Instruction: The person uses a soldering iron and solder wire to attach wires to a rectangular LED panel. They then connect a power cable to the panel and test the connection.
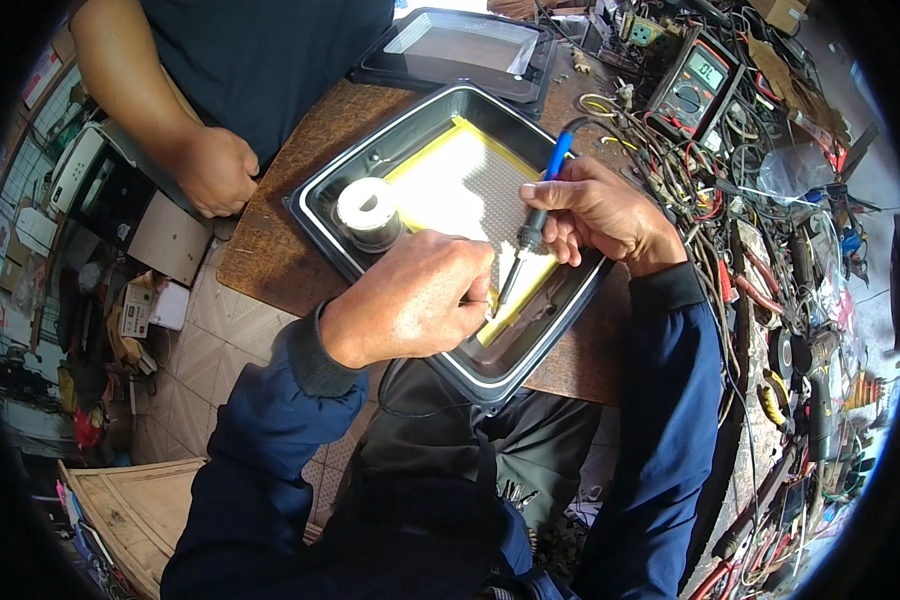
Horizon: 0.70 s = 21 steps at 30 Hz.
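My right hand (602, 212) grips a soldering iron (555, 165) with a blue handle, its metal tip pointing down. Close to that tip, the fingers of my left hand (410, 298) are pinched together; what they hold is too small to make out. Both hands are over a black tray (322, 222) with a white line round its rim. Inside it lies a pale, brightly lit panel with a yellow border (425, 160). A spool of solder (368, 208) stands at the tray's left side, beside my left hand.
A black lid with a clear window (460, 45) lies behind the tray on the brown wooden table (270, 250). At far left rests another person's hand (213, 172). To the right are a multimeter (698, 85), tangled wires (660, 150) and pliers (773, 398).
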Tool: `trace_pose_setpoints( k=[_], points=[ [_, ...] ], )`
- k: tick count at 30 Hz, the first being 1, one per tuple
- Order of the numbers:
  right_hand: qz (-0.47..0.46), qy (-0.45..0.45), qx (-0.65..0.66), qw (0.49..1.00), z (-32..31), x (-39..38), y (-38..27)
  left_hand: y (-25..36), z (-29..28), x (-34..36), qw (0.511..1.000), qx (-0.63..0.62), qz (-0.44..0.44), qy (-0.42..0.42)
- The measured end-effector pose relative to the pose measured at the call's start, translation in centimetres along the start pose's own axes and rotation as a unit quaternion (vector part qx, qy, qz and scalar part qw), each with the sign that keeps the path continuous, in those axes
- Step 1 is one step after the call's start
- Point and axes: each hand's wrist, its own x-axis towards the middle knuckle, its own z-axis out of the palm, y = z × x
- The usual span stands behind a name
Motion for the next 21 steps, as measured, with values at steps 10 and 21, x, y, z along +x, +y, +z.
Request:
trace_pose_setpoints(
  k=[10,21],
  points=[
    [0.009,0.021,-0.008,1.0,-0.02,-0.01,0.03,0.2,-0.12,0.08,1.0,0.01,-0.012,-0.01],
    [0.002,-0.002,-0.004,1.0,-0.01,0.09,0.09,0.17,-0.09,0.03,1.0,0.005,-0.01,-0.006]
  ],
)
